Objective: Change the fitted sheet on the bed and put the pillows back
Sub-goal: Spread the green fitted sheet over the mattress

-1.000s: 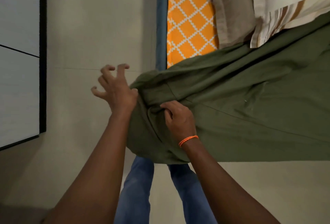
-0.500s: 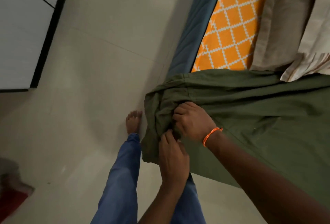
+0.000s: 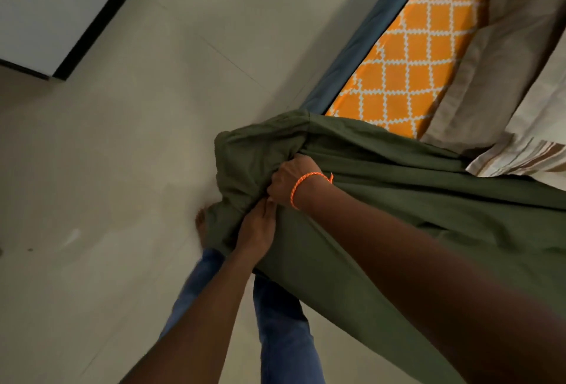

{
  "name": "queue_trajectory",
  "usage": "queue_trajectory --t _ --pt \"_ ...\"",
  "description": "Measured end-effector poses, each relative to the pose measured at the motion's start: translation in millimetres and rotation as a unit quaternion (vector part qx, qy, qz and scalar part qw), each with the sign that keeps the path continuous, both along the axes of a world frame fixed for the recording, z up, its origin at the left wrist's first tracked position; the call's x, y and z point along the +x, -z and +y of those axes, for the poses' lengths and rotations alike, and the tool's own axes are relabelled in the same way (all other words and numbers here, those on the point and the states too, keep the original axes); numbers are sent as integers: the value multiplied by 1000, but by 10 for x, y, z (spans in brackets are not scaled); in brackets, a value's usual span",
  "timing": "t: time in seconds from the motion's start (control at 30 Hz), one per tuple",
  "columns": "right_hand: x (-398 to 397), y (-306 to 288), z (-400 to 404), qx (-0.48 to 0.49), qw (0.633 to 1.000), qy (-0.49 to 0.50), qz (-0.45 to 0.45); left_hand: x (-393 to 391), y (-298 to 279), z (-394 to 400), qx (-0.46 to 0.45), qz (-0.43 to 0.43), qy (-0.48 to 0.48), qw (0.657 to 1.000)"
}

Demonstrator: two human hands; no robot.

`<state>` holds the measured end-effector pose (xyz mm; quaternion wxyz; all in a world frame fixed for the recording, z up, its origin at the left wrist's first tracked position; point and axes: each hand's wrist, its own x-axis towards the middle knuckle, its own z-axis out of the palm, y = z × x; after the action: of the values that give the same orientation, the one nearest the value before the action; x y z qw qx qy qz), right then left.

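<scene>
Since a second ago, your left hand [image 3: 255,229] has left the air and closed on the sheet [image 3: 398,215] just below your right hand [image 3: 289,180]. Both hands now clamp bunched green fabric at the near-left mattress corner; fingertips are buried in folds. Current step, as judged: fitting the sheet corner. The mattress [image 3: 407,68] is bare farther along, with the pillows [image 3: 505,83] lying at far right. Next, pull the corner pocket down over the mattress corner, keeping tension.

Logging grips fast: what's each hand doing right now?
Left hand: closed, gripping the bunched green sheet.
Right hand: closed, gripping the same sheet at its gathered corner.
</scene>
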<state>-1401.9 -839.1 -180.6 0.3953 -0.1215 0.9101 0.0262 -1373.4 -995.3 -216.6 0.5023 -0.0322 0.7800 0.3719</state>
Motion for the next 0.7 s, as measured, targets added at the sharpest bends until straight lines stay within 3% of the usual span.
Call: queue_trajectory --t 0.1,0.2,0.3,0.37,0.4,0.47,0.53,0.63,0.67,0.7 --pt "51 0 50 -21 1000 -5 16 20 72 -50 40 19 -35 998" --pt "72 -94 -10 -51 993 92 49 52 77 -105 64 33 -20 997" --pt "-115 -241 -145 -160 932 261 196 73 30 -130 71 46 -8 996" --pt "-254 -163 -258 -158 896 303 285 158 31 -161 59 96 -2 994" --pt "-299 -75 -309 -105 904 306 280 214 26 -179 39 140 0 989" --pt "-368 125 -365 15 932 330 148 383 -46 -176 12 230 -30 973" --pt "-407 258 -460 78 945 313 44 586 -190 -277 21 282 -118 952" --pt "-458 348 -696 35 968 249 9 806 -145 -666 -81 355 -268 892" --pt "-458 353 -794 0 970 242 10 822 -44 -821 -125 343 -317 875" --pt "-437 348 -883 -46 969 241 9 792 59 -937 -143 275 -370 876"
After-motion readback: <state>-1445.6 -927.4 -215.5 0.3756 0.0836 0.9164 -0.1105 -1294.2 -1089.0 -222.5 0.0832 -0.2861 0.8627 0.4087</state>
